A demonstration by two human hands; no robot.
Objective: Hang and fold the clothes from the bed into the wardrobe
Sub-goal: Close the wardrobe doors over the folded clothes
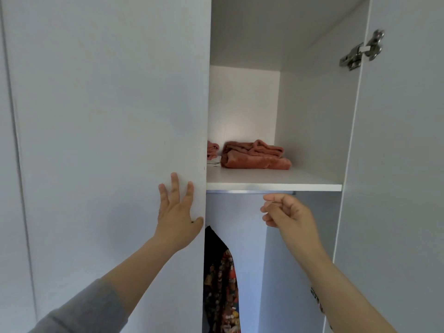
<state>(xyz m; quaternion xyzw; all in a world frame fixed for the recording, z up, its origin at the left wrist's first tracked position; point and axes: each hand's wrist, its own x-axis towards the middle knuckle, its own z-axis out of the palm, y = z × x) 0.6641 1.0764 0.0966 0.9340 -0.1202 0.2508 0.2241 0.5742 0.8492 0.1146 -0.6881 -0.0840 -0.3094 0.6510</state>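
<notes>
Handling: the folded coral garment (pixel 254 156) is being judged soft, light and plush. It would probably slump if lifted by one edge, so it is best scooped from beneath, at the thick fold.
Look: a fleecy salmon-pink fabric is being shown in a loose, rumpled fold, thicker at the top.
Place: it is being kept on the white wardrobe shelf (pixel 274 181), towards the back. A second coral piece (pixel 212 150) is being half hidden just beside it, on the left.
Below: a dark patterned garment (pixel 221 284) is being hung under the shelf, beneath the metal rail (pixel 249 192).
Left hand (pixel 177 212): it is being pressed flat on the left wardrobe door (pixel 108 116), fingers spread, thumb at the door's edge.
Right hand (pixel 286 212): it is being held just under the shelf, fingers curled in, with nothing seen in its grip.
Surroundings: the right door (pixel 396 164) is being left open, its steel hinge (pixel 362 50) exposed.
</notes>
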